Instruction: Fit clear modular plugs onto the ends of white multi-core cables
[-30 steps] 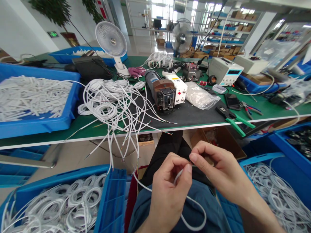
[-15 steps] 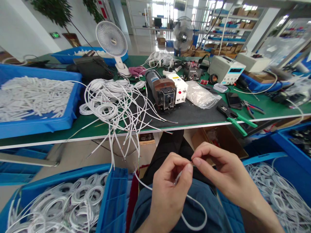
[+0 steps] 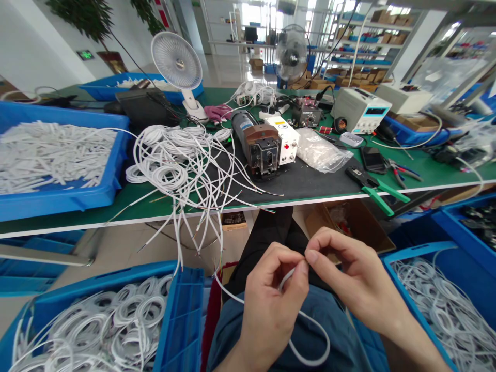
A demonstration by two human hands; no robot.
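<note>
Left hand [image 3: 271,305] pinches the white cable [image 3: 310,330] over the lap, at 6 o'clock; right hand [image 3: 349,279] nips its tip; bare-ended cables [image 3: 182,165] wait on the worktop [image 3: 310,181], none yet in the crimping machine [image 3: 259,147].

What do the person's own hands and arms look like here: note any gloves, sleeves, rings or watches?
Both are bare: the left hand and right hand wear no gloves, and no rings show. The forearms are uncovered as far as the picture's edge, with no sleeve, watch or wristband in view.
</note>
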